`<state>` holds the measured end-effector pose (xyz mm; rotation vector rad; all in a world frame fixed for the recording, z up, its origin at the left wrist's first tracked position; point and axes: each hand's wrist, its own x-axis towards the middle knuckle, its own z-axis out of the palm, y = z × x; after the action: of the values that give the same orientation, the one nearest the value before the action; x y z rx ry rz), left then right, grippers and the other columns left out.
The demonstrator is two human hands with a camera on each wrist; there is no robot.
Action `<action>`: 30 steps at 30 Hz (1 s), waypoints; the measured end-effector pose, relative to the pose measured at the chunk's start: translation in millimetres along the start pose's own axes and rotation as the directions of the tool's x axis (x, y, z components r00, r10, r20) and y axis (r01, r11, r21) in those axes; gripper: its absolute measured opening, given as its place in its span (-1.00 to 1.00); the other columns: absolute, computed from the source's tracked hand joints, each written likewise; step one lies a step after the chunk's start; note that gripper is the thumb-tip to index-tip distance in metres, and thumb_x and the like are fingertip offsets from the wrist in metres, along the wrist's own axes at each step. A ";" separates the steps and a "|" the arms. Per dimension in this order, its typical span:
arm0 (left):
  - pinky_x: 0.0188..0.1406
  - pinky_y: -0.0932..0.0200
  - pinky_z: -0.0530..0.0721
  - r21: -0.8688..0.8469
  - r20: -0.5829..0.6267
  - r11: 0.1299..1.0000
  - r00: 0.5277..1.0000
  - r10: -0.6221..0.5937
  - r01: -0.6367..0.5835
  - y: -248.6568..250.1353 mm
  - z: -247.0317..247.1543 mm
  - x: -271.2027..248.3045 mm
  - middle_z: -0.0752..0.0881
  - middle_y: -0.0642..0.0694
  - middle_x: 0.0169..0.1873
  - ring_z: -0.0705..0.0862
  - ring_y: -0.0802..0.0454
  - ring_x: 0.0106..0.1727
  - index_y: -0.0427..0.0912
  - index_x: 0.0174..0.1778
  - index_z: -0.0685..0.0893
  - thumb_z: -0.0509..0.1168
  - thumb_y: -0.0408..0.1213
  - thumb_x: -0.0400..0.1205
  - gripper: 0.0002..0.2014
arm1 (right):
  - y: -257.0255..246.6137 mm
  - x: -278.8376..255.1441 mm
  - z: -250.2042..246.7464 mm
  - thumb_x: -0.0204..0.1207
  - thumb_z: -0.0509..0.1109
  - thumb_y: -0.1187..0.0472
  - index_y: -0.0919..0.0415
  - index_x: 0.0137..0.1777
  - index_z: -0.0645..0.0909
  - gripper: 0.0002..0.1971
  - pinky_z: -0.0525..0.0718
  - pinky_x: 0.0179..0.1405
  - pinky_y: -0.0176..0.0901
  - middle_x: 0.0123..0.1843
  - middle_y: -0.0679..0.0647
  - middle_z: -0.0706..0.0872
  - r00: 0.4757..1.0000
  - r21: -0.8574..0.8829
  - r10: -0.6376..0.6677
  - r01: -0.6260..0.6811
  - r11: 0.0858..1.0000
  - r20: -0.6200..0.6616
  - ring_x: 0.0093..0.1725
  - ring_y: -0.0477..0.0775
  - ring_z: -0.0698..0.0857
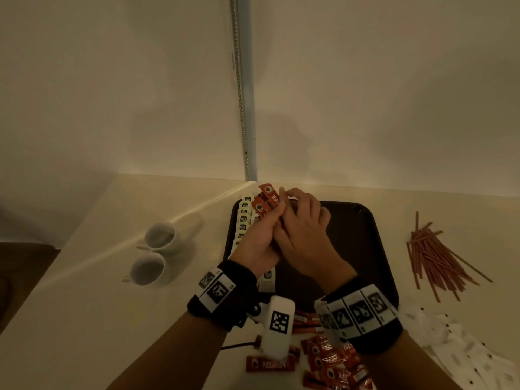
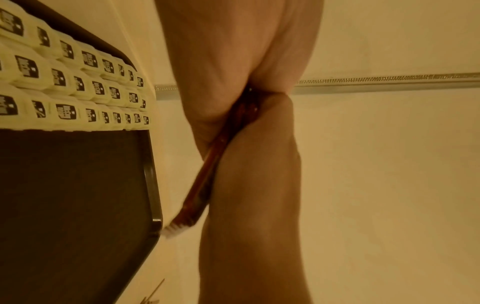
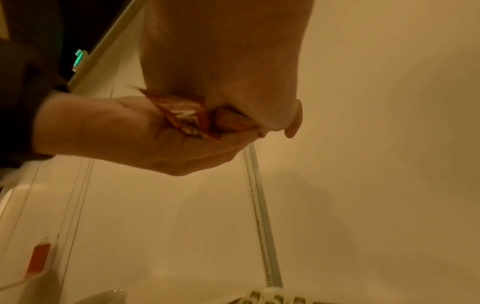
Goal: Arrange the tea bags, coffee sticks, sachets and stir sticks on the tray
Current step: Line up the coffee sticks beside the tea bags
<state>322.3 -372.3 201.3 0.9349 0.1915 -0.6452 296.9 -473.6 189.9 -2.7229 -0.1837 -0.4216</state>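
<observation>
While tea bags (image 1: 244, 218) already line the tray's (image 1: 365, 249) left side, both hands, left hand (image 1: 254, 237) and right hand (image 1: 304, 229), pinch a fanned bunch of coffee sticks (image 1: 266, 202) above it; squaring them seems the current step, laying them beside the tea bags next.

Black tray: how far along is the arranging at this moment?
Done: cream tea bags sit in rows along one side of the black tray. In hand: the left hand and right hand hold red coffee sticks above it. Left: loose red coffee sticks, reddish stir sticks and white sachets lie off the tray.
</observation>
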 end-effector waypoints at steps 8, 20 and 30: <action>-0.19 0.09 0.71 0.160 0.007 0.982 0.995 -0.100 0.097 -1.7 -11.4 -1.0 0.73 -0.19 -0.22 0.73 -0.03 -0.23 -0.30 0.09 0.65 0.26 -0.20 0.66 -0.76 | 14.8 14.7 -19.5 0.51 0.15 -0.22 -0.08 0.53 0.30 -0.41 0.38 0.52 0.10 0.49 -0.14 0.26 0.996 0.679 -0.001 -0.061 0.732 0.092 0.49 -0.16 0.30; 0.08 -0.04 0.68 0.204 -0.060 0.945 0.967 -0.248 0.255 1.2 -9.4 -4.6 0.79 -0.25 0.01 0.76 -0.15 0.06 -0.22 0.23 0.66 0.20 -0.15 0.70 -0.71 | 10.6 10.0 -51.7 -0.10 0.64 -0.37 -0.36 0.56 -0.22 0.33 -0.08 0.57 0.19 0.65 0.06 -0.19 0.710 0.169 -0.356 0.323 0.931 0.608 0.62 0.16 -0.19; -0.22 0.05 0.71 0.128 -0.032 0.953 0.961 -0.274 0.276 -2.4 -1.9 -6.0 0.81 -0.18 -0.21 0.81 -0.05 -0.19 -0.21 0.09 0.68 0.24 -0.25 0.67 -0.82 | 20.3 10.0 -55.7 0.14 0.60 -0.22 -0.19 0.56 0.09 0.04 0.32 0.52 0.20 0.55 -0.03 0.12 0.769 0.228 -0.365 0.285 0.931 0.525 0.52 0.08 0.20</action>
<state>316.4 -369.2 201.1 1.0497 0.2979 -0.9177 295.4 -513.0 235.2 -2.5974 -0.8241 0.3200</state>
